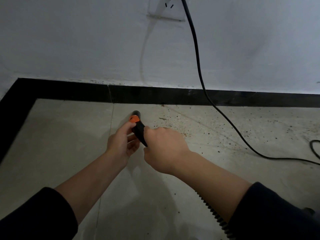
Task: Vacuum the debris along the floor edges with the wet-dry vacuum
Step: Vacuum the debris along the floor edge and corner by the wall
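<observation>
A black vacuum nozzle point(138, 129) with an orange collar points down at the tiled floor just short of the black baseboard point(155, 95). My right hand point(164, 149) is closed around the nozzle's handle. My left hand point(123, 144) pinches the nozzle just below the orange collar with thumb and fingers. The ribbed black hose point(214, 215) runs back under my right forearm. Dark specks of debris point(199, 125) are scattered over the floor to the right of the nozzle, along the baseboard.
A black power cord point(195, 49) hangs from a wall socket point(166, 7) and trails across the floor to the right. The baseboard turns a corner at the far left point(15, 104). A grout line point(110, 129) runs left of the hands.
</observation>
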`<state>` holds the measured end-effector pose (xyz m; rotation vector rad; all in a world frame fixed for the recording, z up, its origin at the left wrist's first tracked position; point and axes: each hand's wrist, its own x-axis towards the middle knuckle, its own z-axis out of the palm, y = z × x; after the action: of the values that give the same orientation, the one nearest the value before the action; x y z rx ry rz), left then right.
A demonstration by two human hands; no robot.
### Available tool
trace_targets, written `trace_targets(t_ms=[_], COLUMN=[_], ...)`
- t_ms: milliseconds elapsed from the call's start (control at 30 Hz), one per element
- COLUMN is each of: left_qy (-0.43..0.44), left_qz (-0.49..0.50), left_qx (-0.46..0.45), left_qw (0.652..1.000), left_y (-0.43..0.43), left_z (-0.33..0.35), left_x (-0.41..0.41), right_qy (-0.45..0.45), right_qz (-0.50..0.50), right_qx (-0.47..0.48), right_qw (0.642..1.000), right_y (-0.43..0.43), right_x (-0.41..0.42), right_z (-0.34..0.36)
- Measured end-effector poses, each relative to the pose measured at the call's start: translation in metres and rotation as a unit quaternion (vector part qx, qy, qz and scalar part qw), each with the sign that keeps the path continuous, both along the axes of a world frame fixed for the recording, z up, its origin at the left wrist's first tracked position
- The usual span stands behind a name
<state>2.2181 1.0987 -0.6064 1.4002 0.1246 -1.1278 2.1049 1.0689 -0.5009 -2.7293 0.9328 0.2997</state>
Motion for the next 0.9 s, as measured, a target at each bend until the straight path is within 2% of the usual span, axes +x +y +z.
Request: trace_targets(t_ms=[200, 467, 900], left_qy=[0.007, 0.026, 0.049], left_qz=[0.007, -0.034, -0.088], left_qx=[0.001, -0.013, -0.018], left_qw=[1.0, 0.999, 0.995], left_y=[0.006, 0.019, 0.023], left_z=[-0.001, -0.006, -0.001], left_x=[0.005, -0.005, -0.019], right_qy=[-0.007, 0.009, 0.045], right_qz=[0.005, 0.042, 0.03], right_qx=[0.009, -0.009, -0.025], right_qw=[1.0, 0.999, 0.998], right_y=[0.003, 0.018, 0.027], right_x=[0.004, -0.011, -0.025], right_z=[-0.004, 0.0, 0.007])
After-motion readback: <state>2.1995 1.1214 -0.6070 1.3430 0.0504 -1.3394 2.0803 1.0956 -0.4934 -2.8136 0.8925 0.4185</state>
